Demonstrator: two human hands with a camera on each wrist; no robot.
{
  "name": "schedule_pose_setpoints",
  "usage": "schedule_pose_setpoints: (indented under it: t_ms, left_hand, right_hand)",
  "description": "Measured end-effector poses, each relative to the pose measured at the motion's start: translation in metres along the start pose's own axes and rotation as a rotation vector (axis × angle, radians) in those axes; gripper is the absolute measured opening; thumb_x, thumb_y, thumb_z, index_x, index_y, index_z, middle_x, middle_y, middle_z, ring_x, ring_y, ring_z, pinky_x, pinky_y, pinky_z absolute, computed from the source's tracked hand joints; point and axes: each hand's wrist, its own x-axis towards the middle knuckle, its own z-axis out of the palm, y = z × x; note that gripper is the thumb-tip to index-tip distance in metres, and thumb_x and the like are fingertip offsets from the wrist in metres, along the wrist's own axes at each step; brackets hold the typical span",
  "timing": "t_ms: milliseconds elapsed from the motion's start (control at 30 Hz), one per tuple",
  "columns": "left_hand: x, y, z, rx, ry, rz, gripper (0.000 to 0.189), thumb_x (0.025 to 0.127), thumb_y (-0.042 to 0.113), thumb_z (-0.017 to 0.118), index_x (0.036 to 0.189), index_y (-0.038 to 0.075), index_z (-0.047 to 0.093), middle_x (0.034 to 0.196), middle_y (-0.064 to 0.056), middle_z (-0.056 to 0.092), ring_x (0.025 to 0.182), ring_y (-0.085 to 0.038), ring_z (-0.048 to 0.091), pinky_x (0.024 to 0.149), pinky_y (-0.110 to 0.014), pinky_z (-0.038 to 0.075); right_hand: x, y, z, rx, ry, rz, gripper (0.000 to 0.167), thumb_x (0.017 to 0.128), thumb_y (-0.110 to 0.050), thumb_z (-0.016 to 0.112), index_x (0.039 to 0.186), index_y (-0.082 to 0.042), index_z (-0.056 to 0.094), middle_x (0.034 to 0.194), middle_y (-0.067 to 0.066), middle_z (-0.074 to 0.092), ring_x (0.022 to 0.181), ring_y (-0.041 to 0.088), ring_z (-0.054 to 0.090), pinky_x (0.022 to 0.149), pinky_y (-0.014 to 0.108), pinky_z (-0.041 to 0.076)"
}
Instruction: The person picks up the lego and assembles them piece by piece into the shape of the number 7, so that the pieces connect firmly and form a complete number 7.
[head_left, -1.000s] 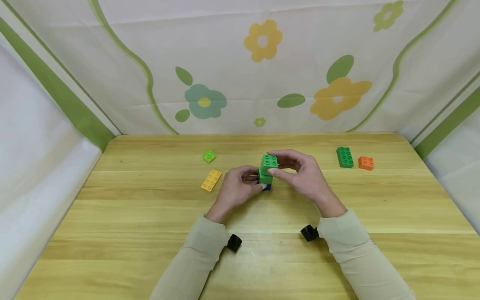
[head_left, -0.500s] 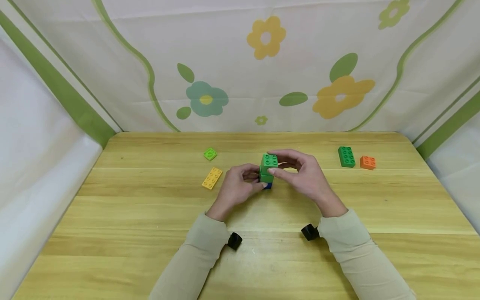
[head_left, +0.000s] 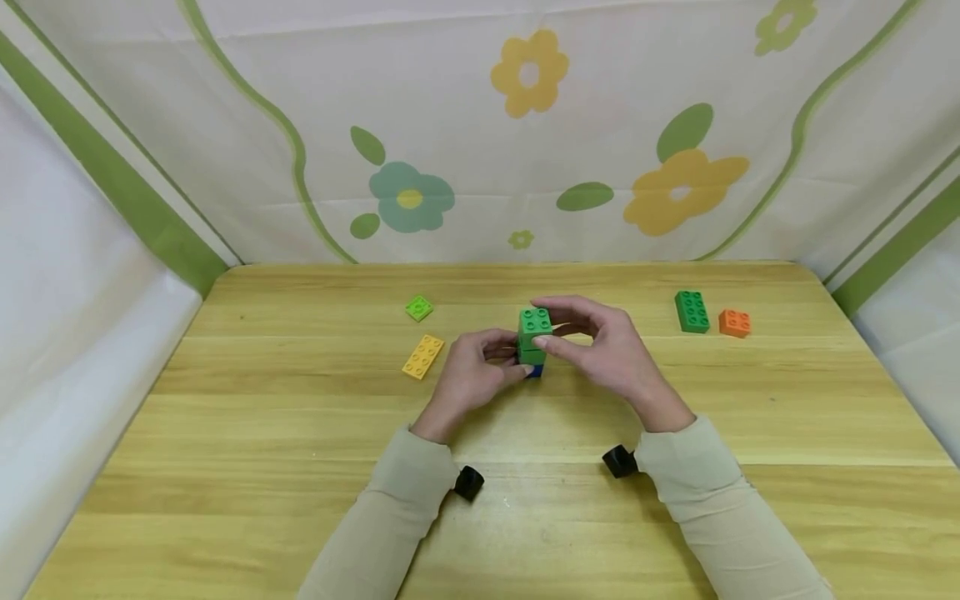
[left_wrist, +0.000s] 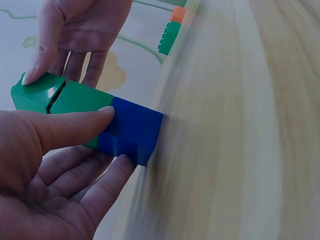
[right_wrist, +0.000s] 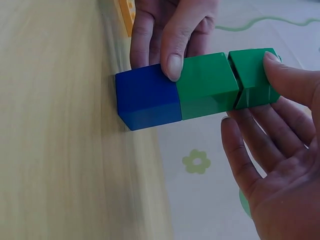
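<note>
A short tower of building bricks stands upright on the wooden table between both hands. At its base is a blue brick [right_wrist: 145,100], with a green brick [right_wrist: 205,87] fitted on top. My left hand [head_left: 472,371] pinches these lower two, its thumb near the seam where they meet. The right hand [head_left: 611,350] holds the uppermost green brick [head_left: 535,319] between thumb and fingers. In both wrist views a narrow dark gap, wider on one side, separates this top brick from the middle one. Its studs face up in the head view.
Left of the tower lie a yellow brick [head_left: 423,357] and a small lime-green square piece [head_left: 419,307]. Toward the right back are a dark green brick [head_left: 692,312] and an orange brick [head_left: 735,323]. A flower-print cloth [head_left: 480,125] hangs behind the table's back edge.
The top green brick has shifted slightly left and now lines up more squarely over the middle one. The left hand keeps its hold, and the loose bricks have not moved.
</note>
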Motion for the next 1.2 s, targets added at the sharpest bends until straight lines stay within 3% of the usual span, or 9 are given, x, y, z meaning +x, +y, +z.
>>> schedule_pose_setpoints:
  t_ms: [900,1200]
  left_hand:
    - [-0.0014,0.0011,0.0010,-0.012,0.003,-0.015,0.038,0.091,0.006,0.085,0.128,0.003,0.076,0.124,-0.015,0.080,0.116,-0.029,0.077,0.104,-0.041,0.062]
    - [0.0003,-0.0006,-0.0003,-0.013,-0.014,-0.032,0.039,0.092,0.005,0.085,0.130,0.003,0.076,0.127,-0.014,0.079,0.118,-0.030,0.076,0.105,-0.042,0.062]
  right_hand:
    - [-0.0016,0.0037,0.0037,-0.006,0.031,-0.035,0.039,0.095,-0.018,0.085,0.132,-0.019,0.074,0.126,0.004,0.078,0.116,0.026,0.071,0.107,0.062,0.054]
    - [-0.0016,0.0046,0.0043,-0.052,0.038,-0.089,0.038,0.095,-0.018,0.084,0.132,-0.019,0.075,0.123,0.004,0.078,0.115,0.026,0.072,0.107,0.060,0.055]
